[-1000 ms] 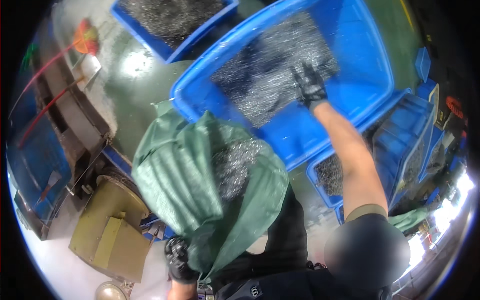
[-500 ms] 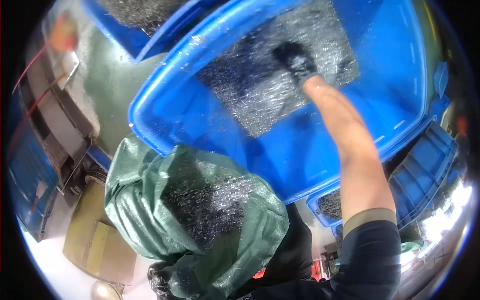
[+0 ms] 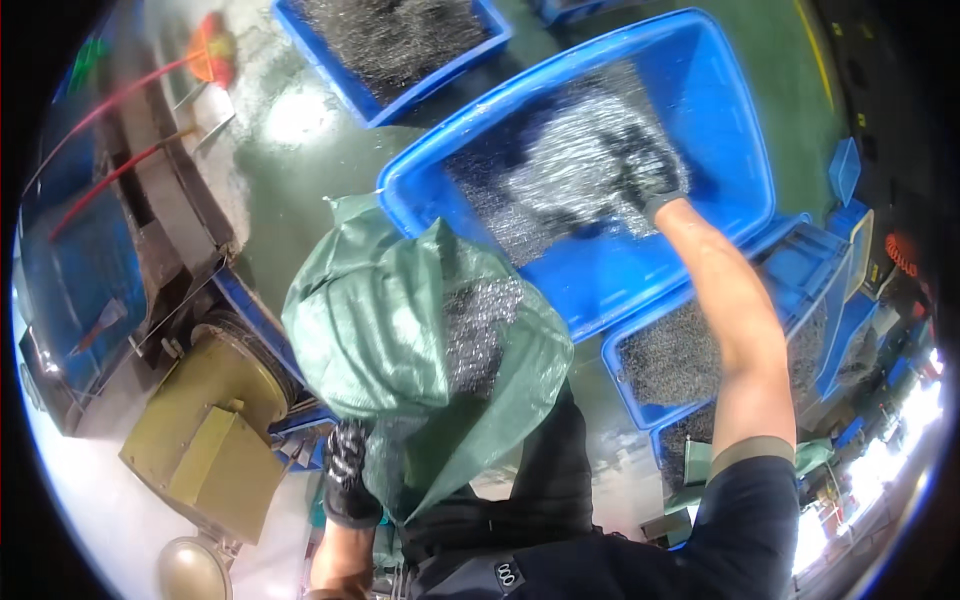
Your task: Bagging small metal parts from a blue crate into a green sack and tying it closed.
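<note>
Scooping small metal parts from a bin into a sack

Nearest the body, the gloved left hand [image 3: 345, 470] is clenched on the gathered cloth of a green woven sack [image 3: 400, 340], holding its mouth up; a mound of shiny small metal parts [image 3: 478, 325] shows inside. Beyond it, the bare right forearm reaches out and the black-gloved right hand [image 3: 640, 170] is buried in the loose metal pieces [image 3: 560, 170] filling the large blue bin [image 3: 740, 130]; whether its fingers are curled or spread I cannot tell. The step looks like gathering a handful, and carrying it over would call for a closed grip and the sack mouth kept wide. Smaller blue trays [image 3: 660, 360] of similar parts sit alongside, another blue tray [image 3: 400, 50] farther off.
</note>
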A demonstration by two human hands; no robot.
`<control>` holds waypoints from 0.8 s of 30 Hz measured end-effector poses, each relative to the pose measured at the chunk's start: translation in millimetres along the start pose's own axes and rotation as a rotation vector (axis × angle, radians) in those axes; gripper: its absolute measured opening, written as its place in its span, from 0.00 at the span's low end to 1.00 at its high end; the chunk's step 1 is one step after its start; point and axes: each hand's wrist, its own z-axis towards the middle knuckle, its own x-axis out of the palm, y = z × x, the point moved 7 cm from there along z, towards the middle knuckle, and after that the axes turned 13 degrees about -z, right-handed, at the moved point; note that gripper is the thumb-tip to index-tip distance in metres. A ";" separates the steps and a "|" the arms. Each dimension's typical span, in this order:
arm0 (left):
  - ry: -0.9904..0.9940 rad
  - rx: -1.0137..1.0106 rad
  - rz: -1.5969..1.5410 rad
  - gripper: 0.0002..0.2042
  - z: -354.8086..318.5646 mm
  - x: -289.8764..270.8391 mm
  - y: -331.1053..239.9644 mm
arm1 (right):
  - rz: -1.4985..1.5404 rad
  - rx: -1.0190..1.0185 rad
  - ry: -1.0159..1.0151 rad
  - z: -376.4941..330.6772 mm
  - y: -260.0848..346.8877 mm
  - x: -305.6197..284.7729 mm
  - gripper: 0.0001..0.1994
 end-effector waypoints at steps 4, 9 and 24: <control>0.107 0.039 -0.377 0.19 13.4 -7.9 0.7 | -0.010 0.059 -0.213 -43.2 -21.6 -77.7 0.30; -0.265 -0.065 -0.364 0.11 -1.8 -22.1 14.8 | -0.137 -0.005 -0.203 -93.9 -25.9 -137.2 0.35; -0.648 -0.384 -1.904 0.13 -43.7 -18.9 27.6 | -0.105 -0.401 0.196 -157.0 141.2 -296.4 0.34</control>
